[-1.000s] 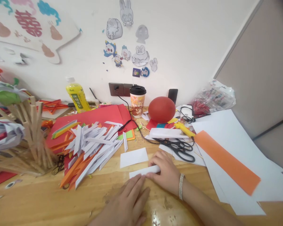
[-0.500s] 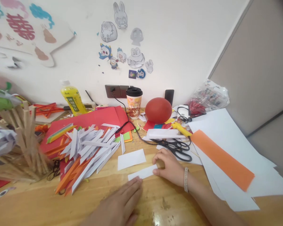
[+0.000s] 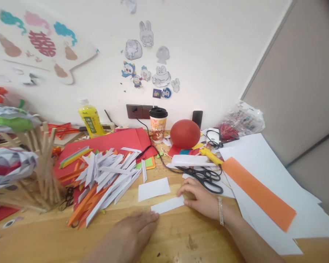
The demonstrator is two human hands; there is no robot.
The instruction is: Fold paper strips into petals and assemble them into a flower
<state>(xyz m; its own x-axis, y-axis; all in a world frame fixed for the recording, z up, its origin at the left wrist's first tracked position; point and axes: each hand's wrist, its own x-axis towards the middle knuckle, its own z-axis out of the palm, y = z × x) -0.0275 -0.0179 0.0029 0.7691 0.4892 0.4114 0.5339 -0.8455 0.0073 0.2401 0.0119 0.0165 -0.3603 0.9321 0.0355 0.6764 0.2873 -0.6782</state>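
A narrow folded white paper strip (image 3: pixel 167 205) lies on the wooden table in front of me. My left hand (image 3: pixel 135 230) rests flat, slightly blurred, with its fingertips by the strip's lower left corner. At the other end, my right hand (image 3: pixel 199 199) is curved, thumb and forefinger apart around the strip's right end and touching its edge. Just behind lies a wider white paper rectangle (image 3: pixel 154 189). Black-handled scissors (image 3: pixel 208 179) lie beyond my right hand. To the left is a heap of folded white and orange paper pieces (image 3: pixel 106 175).
Large white sheets (image 3: pixel 259 146) and an orange strip (image 3: pixel 259 193) cover the right side. Behind stand a lidded paper cup (image 3: pixel 158 128), a red balloon (image 3: pixel 185 133), a yellow glue gun (image 3: pixel 210 156) with its cable, and a yellow drink bottle (image 3: pixel 91 118). Wooden sticks (image 3: pixel 48 164) stand at left.
The view has tilted up and turned slightly left. My left fingertips have slid back from on top of the strip to its left corner. My right hand stays at the strip's right end.
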